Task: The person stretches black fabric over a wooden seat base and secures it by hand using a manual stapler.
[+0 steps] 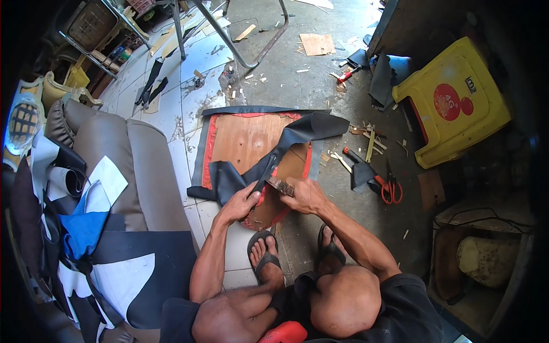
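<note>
A wooden seat panel lies on the floor before my feet, with red material and black vinyl along its edges. A strip of black vinyl runs diagonally over it. My left hand is closed on the near end of this strip, thumb on top. My right hand grips a short, worn metal tool, its brownish head pointing at the strip close to my left fingers. Whether it is a hammer or pincers I cannot tell; the fist hides its handle.
Orange-handled scissors and a red-and-black tool lie right of the panel among wood scraps. A yellow plastic stool rests on its side farther right. Brown cushions and piled fabric offcuts are at left; metal chair legs stand ahead.
</note>
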A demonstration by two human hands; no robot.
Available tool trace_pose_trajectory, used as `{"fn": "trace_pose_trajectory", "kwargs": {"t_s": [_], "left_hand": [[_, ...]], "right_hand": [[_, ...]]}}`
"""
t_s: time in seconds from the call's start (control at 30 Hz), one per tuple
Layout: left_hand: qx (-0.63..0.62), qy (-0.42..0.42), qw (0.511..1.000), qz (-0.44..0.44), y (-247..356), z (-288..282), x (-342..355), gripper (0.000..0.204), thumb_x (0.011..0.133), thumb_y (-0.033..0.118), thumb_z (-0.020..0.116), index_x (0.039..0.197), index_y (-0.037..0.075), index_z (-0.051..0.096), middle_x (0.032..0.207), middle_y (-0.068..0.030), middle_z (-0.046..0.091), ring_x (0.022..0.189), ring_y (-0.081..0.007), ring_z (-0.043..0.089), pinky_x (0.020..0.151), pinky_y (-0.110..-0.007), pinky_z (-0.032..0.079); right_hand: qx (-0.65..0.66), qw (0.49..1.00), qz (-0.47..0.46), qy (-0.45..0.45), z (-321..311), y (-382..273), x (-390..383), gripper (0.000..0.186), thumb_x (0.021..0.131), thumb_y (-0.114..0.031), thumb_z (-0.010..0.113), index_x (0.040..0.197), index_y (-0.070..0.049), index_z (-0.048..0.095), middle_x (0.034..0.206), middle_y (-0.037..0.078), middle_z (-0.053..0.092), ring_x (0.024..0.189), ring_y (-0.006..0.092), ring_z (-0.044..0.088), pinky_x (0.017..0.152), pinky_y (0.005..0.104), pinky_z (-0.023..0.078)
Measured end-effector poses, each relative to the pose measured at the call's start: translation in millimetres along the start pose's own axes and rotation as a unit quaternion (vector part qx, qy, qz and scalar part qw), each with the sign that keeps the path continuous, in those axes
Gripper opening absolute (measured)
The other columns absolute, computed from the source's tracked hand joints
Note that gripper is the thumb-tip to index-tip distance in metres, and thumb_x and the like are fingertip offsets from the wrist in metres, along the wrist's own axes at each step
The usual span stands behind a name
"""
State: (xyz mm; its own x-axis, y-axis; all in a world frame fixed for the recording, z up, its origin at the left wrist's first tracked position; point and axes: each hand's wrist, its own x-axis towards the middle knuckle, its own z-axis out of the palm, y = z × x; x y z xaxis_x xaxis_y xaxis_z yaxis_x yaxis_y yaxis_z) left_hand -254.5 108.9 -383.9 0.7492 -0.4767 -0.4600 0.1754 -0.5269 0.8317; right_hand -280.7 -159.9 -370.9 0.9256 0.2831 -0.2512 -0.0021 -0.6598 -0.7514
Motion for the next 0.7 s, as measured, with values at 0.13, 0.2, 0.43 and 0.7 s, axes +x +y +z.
{"fn": "trace_pose_trajectory", "kwargs": {"t_s": [0.13,0.2,0.43,0.7], "left_hand": [[-0.014,-0.023,0.999,-0.036,-10.6,3.2,-4.0,0.062,0.110,0.038,0.054,0.159,0.002,0.043,0.142,-0.0159,0.065,0.132,-0.0245,0.060,0.114,-0.037,0.043],[-0.006,-0.026,0.998,-0.057,-6.7,3.4,-3.2,0.062,0.110,0.038,0.055,0.157,-0.001,0.044,0.139,-0.0169,0.066,0.129,-0.0240,0.061,0.113,-0.037,0.043],[-0.080,-0.045,0.996,0.000,-8.1,4.3,-8.5,0.059,0.108,0.036,0.060,0.153,-0.001,0.049,0.133,-0.0073,0.065,0.120,-0.0153,0.058,0.109,-0.034,0.044],[-0.165,-0.104,0.981,-0.017,-28.5,-2.8,-7.1,0.051,0.108,0.029,0.062,0.150,0.001,0.054,0.138,-0.0044,0.065,0.124,-0.0141,0.057,0.111,-0.034,0.043]], "right_hand": [[0.071,0.997,-0.035,0.012,12.4,6.0,-19.3,0.036,0.087,-0.034,0.073,0.103,-0.002,0.066,0.093,0.027,0.072,0.090,0.0482,0.071,0.079,0.0556,0.056],[0.064,0.997,-0.042,0.027,20.8,4.1,-22.3,0.037,0.086,-0.033,0.074,0.103,-0.001,0.066,0.095,0.027,0.073,0.090,0.0482,0.071,0.080,0.0553,0.056],[0.007,1.000,0.001,0.008,25.6,-15.2,-18.5,0.037,0.086,-0.031,0.074,0.104,0.000,0.065,0.100,0.028,0.072,0.095,0.0476,0.071,0.082,0.0544,0.056],[0.023,0.999,-0.039,0.017,31.3,-19.4,-29.8,0.038,0.088,-0.031,0.072,0.109,0.000,0.064,0.104,0.028,0.072,0.097,0.0465,0.071,0.082,0.0544,0.057]]}}
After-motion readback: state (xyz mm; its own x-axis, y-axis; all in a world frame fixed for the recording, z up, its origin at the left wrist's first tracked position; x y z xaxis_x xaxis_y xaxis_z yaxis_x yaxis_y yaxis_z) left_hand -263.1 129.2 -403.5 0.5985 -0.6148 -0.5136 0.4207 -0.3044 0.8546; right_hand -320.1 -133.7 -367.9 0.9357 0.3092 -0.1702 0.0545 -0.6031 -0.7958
